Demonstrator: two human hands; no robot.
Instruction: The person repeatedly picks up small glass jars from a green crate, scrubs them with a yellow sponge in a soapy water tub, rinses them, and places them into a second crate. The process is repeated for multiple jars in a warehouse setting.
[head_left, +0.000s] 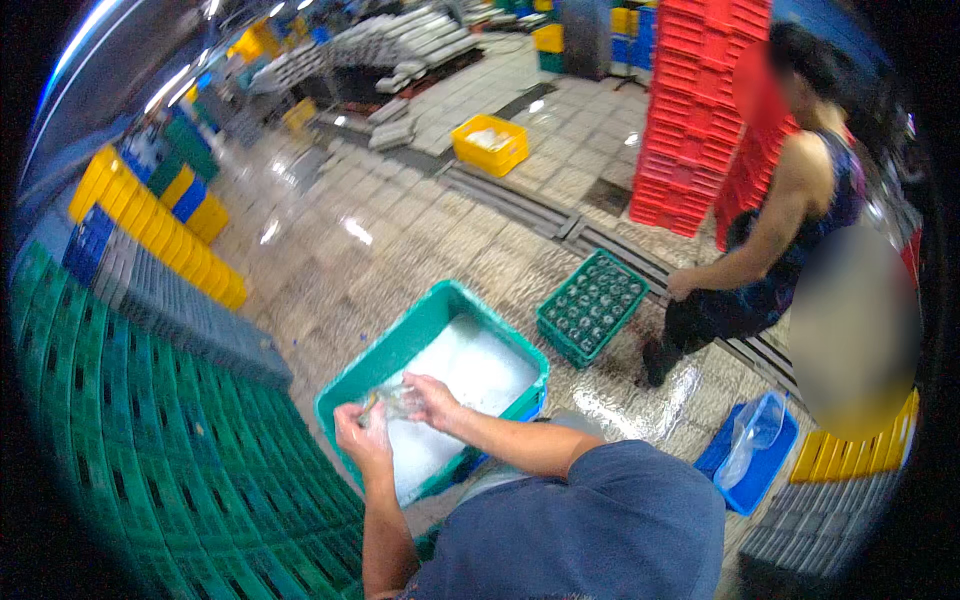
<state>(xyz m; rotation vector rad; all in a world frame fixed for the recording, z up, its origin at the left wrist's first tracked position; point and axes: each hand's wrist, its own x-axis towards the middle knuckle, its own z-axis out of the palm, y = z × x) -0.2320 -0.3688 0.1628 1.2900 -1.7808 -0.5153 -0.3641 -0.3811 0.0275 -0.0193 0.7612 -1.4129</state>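
Both hands are over a green plastic tub filled with white foam. A clear, shiny object, perhaps a glass or a jar, is held between them; blur hides its exact shape. My left hand grips its near-left end, and a thin yellowish piece shows by those fingers. At the other end, my right hand has its fingers around the object. Beyond the tub to the right, a green crate on the floor holds rows of round, clear items that look like glasses.
Tall stacks of green crates and yellow crates rise at left. Another person bends at right beside stacked red crates. A blue bin holds a clear plastic bag. A yellow bin stands on wet tiles near a floor drain.
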